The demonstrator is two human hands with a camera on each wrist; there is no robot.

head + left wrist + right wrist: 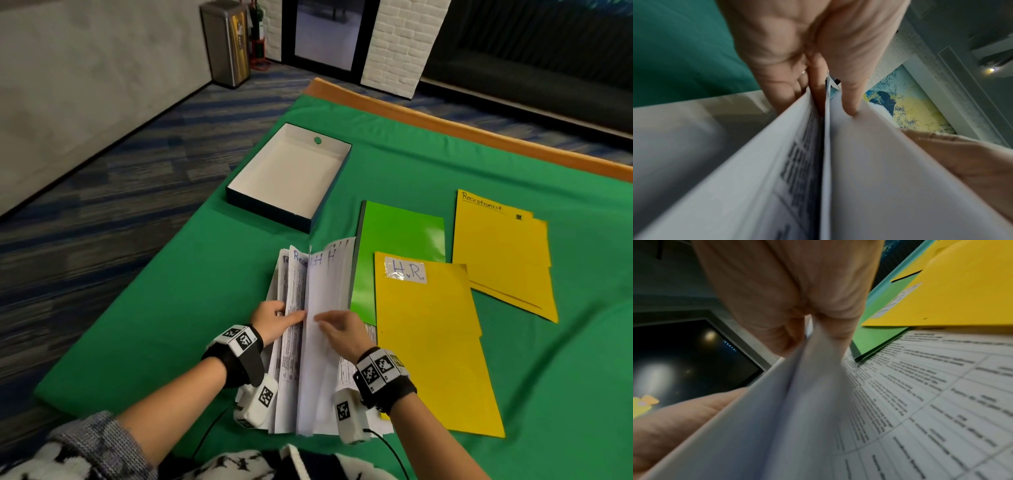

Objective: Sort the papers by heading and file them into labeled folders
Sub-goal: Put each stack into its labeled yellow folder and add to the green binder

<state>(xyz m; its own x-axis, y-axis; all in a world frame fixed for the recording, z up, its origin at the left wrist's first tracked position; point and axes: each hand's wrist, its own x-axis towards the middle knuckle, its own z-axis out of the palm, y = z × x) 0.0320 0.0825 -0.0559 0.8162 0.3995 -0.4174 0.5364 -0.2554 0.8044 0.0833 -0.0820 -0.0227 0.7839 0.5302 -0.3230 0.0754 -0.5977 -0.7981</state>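
Note:
A stack of white printed papers stands fanned on edge on the green table cover, with handwritten headings showing at the top. My left hand grips the left bundle, fingers tucked between sheets and thumb pressed on one. My right hand pinches a few sheets between thumb and fingers. More printed sheets lie flat beneath. To the right lie a green folder, a yellow folder labelled "H.R." and a yellow folder headed "Receptionist".
An open box with a white inside sits beyond the papers at the back left. The green cover ends at a drop to the carpet on the left, and a wooden table rim runs along the far side.

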